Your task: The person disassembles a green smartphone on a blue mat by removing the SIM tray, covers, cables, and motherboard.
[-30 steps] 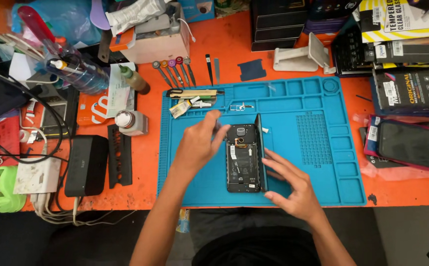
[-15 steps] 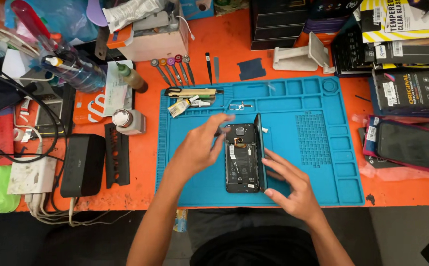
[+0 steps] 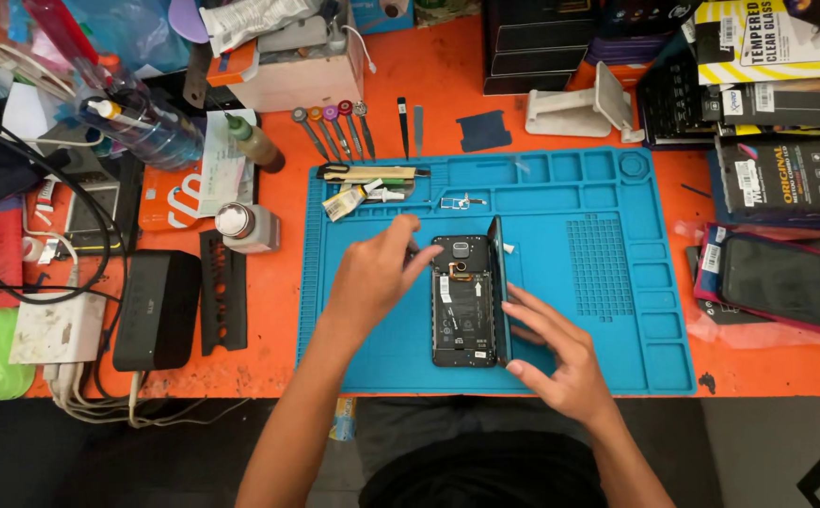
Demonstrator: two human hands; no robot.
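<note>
An opened black phone (image 3: 461, 301) lies on the blue work mat (image 3: 607, 282), its insides facing up. A thin dark panel (image 3: 499, 287) stands on edge along the phone's right side. My left hand (image 3: 372, 277) rests at the phone's upper left, fingertips touching its top corner. My right hand (image 3: 556, 353) lies flat on the mat at the lower right, with its fingers against the raised panel, steadying it.
Several screwdrivers (image 3: 330, 127) and pry tools lie above the mat on the orange table (image 3: 278, 367). A small bottle (image 3: 240, 226), a black box (image 3: 156, 309) and cables sit at the left. Packaged boxes (image 3: 777, 113) and a phone in a sleeve (image 3: 786, 282) crowd the right.
My left hand has shifted slightly down and left, from over the phone's top to its upper left corner. The right hand stays at the panel.
</note>
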